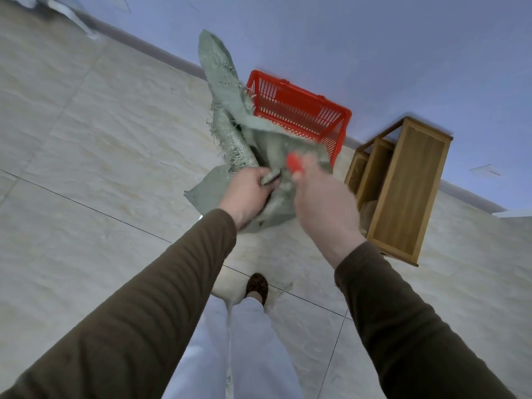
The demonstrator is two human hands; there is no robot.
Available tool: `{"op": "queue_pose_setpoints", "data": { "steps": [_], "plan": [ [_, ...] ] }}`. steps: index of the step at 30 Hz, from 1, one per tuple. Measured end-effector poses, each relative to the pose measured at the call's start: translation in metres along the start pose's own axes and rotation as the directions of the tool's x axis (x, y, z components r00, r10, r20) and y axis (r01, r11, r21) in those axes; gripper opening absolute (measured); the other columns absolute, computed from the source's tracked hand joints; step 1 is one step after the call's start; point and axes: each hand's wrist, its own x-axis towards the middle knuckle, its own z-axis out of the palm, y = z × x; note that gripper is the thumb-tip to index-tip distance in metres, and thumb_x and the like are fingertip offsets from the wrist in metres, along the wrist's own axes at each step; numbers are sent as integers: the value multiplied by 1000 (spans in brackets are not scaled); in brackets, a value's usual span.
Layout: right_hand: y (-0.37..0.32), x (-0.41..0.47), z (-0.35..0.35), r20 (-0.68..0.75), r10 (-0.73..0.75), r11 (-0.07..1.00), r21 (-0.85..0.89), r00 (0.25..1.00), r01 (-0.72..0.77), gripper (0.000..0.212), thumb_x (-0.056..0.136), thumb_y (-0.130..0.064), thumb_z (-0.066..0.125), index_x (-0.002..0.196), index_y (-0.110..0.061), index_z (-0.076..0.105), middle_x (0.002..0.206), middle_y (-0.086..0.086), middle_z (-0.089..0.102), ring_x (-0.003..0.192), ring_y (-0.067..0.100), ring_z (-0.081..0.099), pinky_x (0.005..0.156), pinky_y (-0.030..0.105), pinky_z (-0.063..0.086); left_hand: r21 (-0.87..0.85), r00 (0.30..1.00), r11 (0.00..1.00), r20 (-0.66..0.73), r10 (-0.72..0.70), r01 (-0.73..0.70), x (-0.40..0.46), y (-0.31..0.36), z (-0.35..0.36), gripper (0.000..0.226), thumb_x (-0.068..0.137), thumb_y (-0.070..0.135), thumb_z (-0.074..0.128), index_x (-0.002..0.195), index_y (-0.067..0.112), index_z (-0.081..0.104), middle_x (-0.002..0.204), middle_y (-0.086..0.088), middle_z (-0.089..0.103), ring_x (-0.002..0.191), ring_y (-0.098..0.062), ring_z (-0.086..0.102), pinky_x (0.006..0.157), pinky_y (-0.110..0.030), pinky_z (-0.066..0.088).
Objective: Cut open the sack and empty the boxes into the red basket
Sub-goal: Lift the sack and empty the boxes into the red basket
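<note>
Head view: left hand [250,188] at frame centre gripped a bunched fold of the grey-green woven sack [227,110], fingers curled round the cloth. The sack rose toward upper centre, edges frayed. Right hand [322,203], blurred, held a red-handled tool [294,163] just beside the sack; its grip could not be told exactly. Red basket [302,110] stood behind the sack against the blue wall [374,38]. Wooden shelf unit [408,191] at right on the tiled floor [86,154].

Sack [227,90] – coarse woven, frayed; basket [299,110] – plastic.
</note>
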Motion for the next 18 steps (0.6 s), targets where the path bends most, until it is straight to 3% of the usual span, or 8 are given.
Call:
{"op": "queue_pose_setpoints", "data": {
  "steps": [2,4,6,7,10,13,15,18],
  "plan": [
    [-7,20,-26,-225,-71,997,26,972,79,19,111,-37,36,121,-25,47,82,-15,53,57,1,53,43,21,39,163,996,983,-33,-82,87,-6,-15,-3,17,100,25,68,91,12,74,77,-4,69,75,-24,65,63,-27,42],
    [-8,34,-41,-133,-162,987,-19,978,161,12,110,-36,40,116,-29,47,86,-13,57,66,5,60,50,29,48,81,993,990,-39,-109,112,-14,-16,3,20,99,23,69,101,4,76,91,-10,75,87,-31,68,75,-35,51],
    [-7,30,-33,-4,-123,991,52,992,123,8,110,-32,43,115,-29,49,96,-8,62,76,10,62,65,38,57,47,997,998,-69,-27,30,-18,-8,7,18,98,18,71,100,1,76,98,-19,75,95,-38,69,87,-45,54],
    [-8,26,-26,-22,-96,989,113,995,98,11,109,-31,46,118,-28,51,103,-6,62,80,11,61,72,39,58,77,995,997,-96,29,-22,-17,-3,7,16,97,16,71,97,1,76,97,-22,73,97,-40,67,89,-48,52],
    [-9,20,-6,-132,-67,976,197,989,92,49,100,-34,63,146,-23,49,132,-1,52,101,11,55,86,29,52,273,975,948,-104,195,-160,-16,-1,2,11,95,15,72,97,5,77,93,-21,67,99,-38,58,88,-46,44],
    [-23,39,15,-3,-38,973,228,999,38,88,89,-39,78,162,-27,31,158,2,42,130,23,55,102,37,50,470,963,850,-3,269,-236,-25,-2,1,24,92,16,71,115,12,78,109,-16,70,109,-37,57,94,-47,44],
    [-29,51,30,69,-7,978,207,998,-7,85,86,-41,81,157,-25,37,148,4,56,127,27,61,97,39,50,524,954,807,36,298,-272,-31,3,2,33,91,23,73,122,15,76,114,-14,71,111,-37,58,95,-47,44],
    [-24,64,38,92,121,963,230,988,-140,39,86,-45,78,112,-22,61,107,0,72,101,29,69,84,42,54,354,957,890,82,277,-288,-50,1,-6,51,88,59,69,126,25,70,109,0,66,105,-20,58,90,-38,47]
  ]
}}
